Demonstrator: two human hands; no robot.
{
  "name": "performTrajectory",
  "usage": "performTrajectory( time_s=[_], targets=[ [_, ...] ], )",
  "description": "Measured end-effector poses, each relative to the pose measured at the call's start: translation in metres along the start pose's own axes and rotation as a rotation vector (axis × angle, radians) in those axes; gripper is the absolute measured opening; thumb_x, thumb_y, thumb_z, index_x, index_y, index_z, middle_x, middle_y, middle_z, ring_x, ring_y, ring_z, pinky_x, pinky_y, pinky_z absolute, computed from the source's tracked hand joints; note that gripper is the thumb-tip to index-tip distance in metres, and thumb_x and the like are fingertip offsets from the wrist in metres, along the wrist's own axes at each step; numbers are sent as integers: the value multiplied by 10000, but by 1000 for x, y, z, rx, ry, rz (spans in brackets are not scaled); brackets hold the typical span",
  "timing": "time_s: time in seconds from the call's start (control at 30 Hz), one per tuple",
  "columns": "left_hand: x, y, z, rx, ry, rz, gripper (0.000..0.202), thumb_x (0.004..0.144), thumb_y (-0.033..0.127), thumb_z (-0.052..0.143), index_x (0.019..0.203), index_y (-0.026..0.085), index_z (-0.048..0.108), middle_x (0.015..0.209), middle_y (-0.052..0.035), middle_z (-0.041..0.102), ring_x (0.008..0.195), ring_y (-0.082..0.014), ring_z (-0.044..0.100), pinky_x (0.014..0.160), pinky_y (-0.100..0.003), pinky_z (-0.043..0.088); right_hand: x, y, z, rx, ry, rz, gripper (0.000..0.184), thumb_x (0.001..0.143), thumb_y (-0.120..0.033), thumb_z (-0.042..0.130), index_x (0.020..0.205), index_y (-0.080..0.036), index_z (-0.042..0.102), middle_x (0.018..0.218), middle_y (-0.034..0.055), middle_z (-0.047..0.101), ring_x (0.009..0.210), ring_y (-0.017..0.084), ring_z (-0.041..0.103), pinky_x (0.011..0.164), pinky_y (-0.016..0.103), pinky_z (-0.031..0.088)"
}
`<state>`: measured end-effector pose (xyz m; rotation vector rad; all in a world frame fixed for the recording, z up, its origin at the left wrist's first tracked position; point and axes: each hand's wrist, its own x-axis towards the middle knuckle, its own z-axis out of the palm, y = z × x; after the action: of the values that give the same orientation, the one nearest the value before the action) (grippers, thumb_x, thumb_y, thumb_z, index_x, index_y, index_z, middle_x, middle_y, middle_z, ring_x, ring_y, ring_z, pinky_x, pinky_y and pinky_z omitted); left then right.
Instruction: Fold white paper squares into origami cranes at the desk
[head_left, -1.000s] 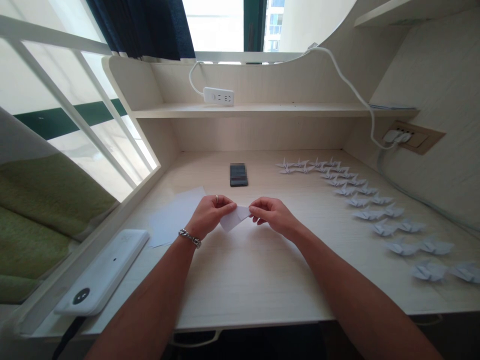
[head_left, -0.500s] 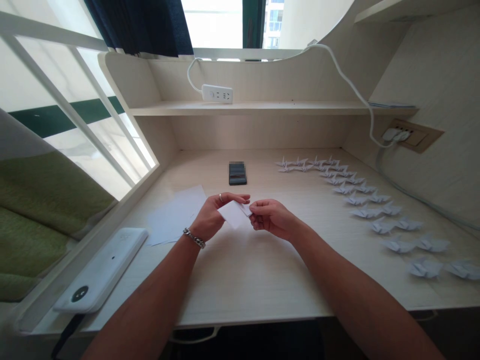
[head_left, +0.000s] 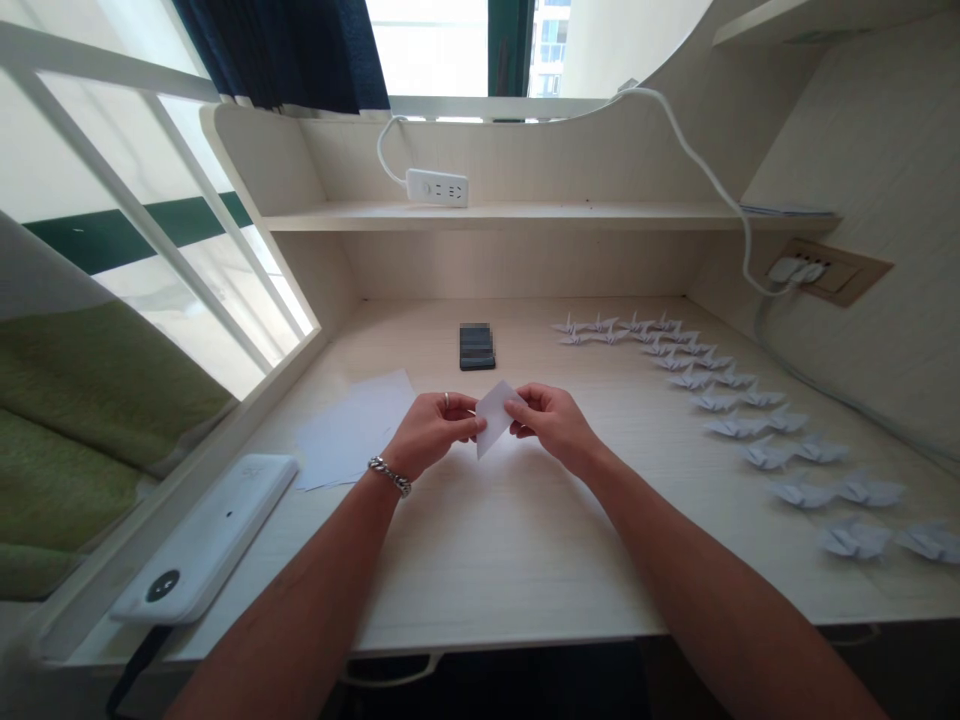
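A small folded piece of white paper [head_left: 496,417] is pinched between my left hand [head_left: 433,434] and my right hand [head_left: 551,428], held above the desk. Its ends disappear behind my fingers, and its folds are hard to make out. My left wrist wears a silver chain bracelet [head_left: 390,476], and a ring sits on one finger. A loose stack of white paper sheets [head_left: 352,431] lies just left of my left hand. Rows of white origami cranes [head_left: 739,425] spread across the right of the desk.
A dark phone [head_left: 477,347] lies at the desk's back. Above it, a white power strip [head_left: 436,187] sits on a shelf. A white power bank [head_left: 204,538] lies by the window ledge at left. A cable runs to a wall socket [head_left: 802,270] at right.
The paper has turned from lying nearly flat to standing more upright between my fingertips. My hands have come closer together around it.
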<state>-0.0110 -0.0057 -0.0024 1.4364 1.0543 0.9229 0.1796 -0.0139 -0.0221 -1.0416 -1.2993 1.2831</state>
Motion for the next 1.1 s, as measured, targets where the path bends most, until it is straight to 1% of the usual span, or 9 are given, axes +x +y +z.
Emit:
performTrajectory(
  time_s=[0.17, 0.3, 0.47, 0.63, 0.73, 0.93, 1.0, 1.1],
  targets=[
    [-2, 2, -1, -16, 24, 15, 253, 650, 282, 754, 855, 134, 748, 744, -70, 709, 639, -145, 603, 593, -266, 463, -2, 2, 1, -18, -24, 15, 309, 694, -426, 729, 789, -143, 649, 604, 13, 641, 541, 122, 594, 561, 266, 505],
    [-2, 2, -2, -19, 20, 6, 249, 634, 265, 765, 839, 125, 749, 709, -58, 697, 624, -132, 587, 590, -258, 461, -3, -1, 1, -22, -46, 69, 333, 665, -438, 753, 770, -136, 659, 576, 21, 645, 529, 126, 606, 551, 260, 507],
    [-2, 2, -2, -15, 17, -10, 237, 624, 254, 769, 813, 113, 741, 682, -45, 685, 604, -116, 567, 575, -246, 453, -5, -2, 1, -31, -70, 77, 358, 658, -457, 758, 760, -127, 663, 569, 24, 650, 529, 124, 614, 551, 252, 508],
    [-2, 3, -4, -40, 33, -1, 203, 611, 225, 771, 773, 108, 734, 624, -30, 661, 562, -103, 541, 544, -240, 435, -7, -6, 1, 0, -118, 104, 368, 646, -431, 767, 834, -121, 702, 590, 27, 663, 549, 124, 620, 583, 263, 521],
    [-2, 3, -5, -77, 47, 6, 189, 613, 212, 767, 771, 114, 735, 622, -28, 658, 561, -100, 539, 537, -236, 428, -8, -8, 1, 33, -146, 89, 372, 649, -408, 766, 891, -128, 725, 609, 27, 672, 566, 125, 624, 604, 272, 528],
    [-2, 1, -7, -93, 13, 25, 201, 624, 210, 773, 805, 129, 744, 637, -27, 661, 574, -99, 540, 535, -227, 424, -9, -7, 0, 54, -158, 60, 370, 676, -364, 756, 975, -146, 738, 614, 29, 682, 569, 122, 628, 605, 271, 529],
    [-2, 1, -7, -131, 14, 26, 170, 624, 199, 769, 778, 134, 745, 624, -22, 655, 567, -98, 540, 532, -225, 424, -9, -6, 0, 94, -156, 58, 359, 664, -328, 768, 978, -155, 741, 609, 27, 684, 567, 123, 632, 603, 271, 532],
    [-3, 1, -6, -209, 16, 23, 123, 612, 175, 765, 727, 138, 740, 608, -16, 646, 570, -100, 550, 536, -220, 427, -8, -5, 0, 189, -151, 60, 301, 640, -271, 783, 920, -164, 755, 607, 29, 688, 572, 135, 648, 604, 279, 541]
  ],
)
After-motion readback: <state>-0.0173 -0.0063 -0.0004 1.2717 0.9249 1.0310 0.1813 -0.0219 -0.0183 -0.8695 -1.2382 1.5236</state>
